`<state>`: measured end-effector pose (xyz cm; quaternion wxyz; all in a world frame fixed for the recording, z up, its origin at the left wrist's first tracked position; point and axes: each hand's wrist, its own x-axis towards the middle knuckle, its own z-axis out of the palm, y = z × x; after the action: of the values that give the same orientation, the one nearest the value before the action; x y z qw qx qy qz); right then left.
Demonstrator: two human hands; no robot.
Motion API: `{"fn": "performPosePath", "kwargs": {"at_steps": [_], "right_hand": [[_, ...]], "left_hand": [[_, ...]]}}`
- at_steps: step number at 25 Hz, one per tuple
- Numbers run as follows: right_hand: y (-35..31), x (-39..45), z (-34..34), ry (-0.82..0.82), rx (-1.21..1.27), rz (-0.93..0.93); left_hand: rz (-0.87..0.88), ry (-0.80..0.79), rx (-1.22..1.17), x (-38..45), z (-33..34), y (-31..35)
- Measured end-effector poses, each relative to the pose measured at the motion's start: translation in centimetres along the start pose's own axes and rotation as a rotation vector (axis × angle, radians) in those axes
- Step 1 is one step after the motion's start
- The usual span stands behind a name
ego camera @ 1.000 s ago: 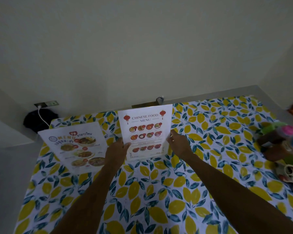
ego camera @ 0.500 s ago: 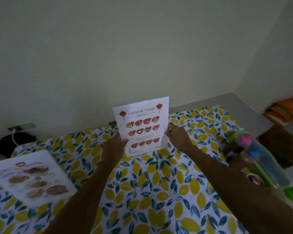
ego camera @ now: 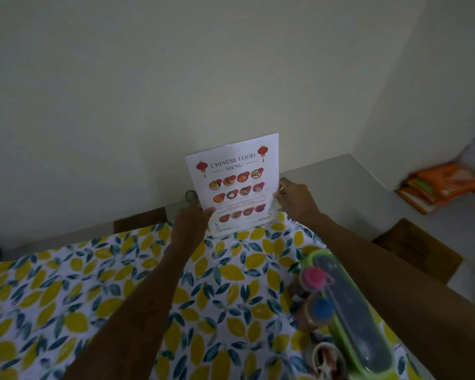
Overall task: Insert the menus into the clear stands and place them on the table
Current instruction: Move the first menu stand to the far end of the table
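A white Chinese food menu (ego camera: 235, 182) stands upright inside a clear stand (ego camera: 270, 215) at the far edge of the table (ego camera: 66, 297), which wears a lemon-print cloth. My left hand (ego camera: 191, 224) grips the stand's lower left edge. My right hand (ego camera: 295, 198) holds its right edge. The stand's clear base sits at or just above the cloth; I cannot tell whether it touches. The second menu is out of view.
A green tray (ego camera: 354, 311) with bottles capped pink (ego camera: 313, 277) and blue (ego camera: 321, 309) sits at the table's right side. A small bowl (ego camera: 328, 359) lies in front of it. Orange packets (ego camera: 442, 185) lie on the floor at right. The wall rises close behind the table.
Both hands have carried the menu stand rightward and farther back along the table. The view has swung right, so the Thai menu at left has dropped out of sight.
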<state>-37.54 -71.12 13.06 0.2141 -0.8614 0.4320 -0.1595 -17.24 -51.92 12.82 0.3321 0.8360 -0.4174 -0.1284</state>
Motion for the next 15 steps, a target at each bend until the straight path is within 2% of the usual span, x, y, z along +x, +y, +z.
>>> {"fn": "performPosePath", "kwargs": {"at_steps": [3, 7, 15], "right_hand": [[4.8, 2.6, -0.7, -0.004, 0.028, 0.053], [9.6, 5.8, 0.0, -0.015, 0.032, 0.084], [13.7, 9.9, 2.7, -0.081, 0.037, 0.12]], "left_hand": [[0.021, -0.05, -0.047, 3.4, 3.9, 2.6], [-0.037, -0.082, -0.026, 6.8, 8.4, 4.3], [-0.088, -0.122, 0.0, 10.5, 13.8, 2.9]]}}
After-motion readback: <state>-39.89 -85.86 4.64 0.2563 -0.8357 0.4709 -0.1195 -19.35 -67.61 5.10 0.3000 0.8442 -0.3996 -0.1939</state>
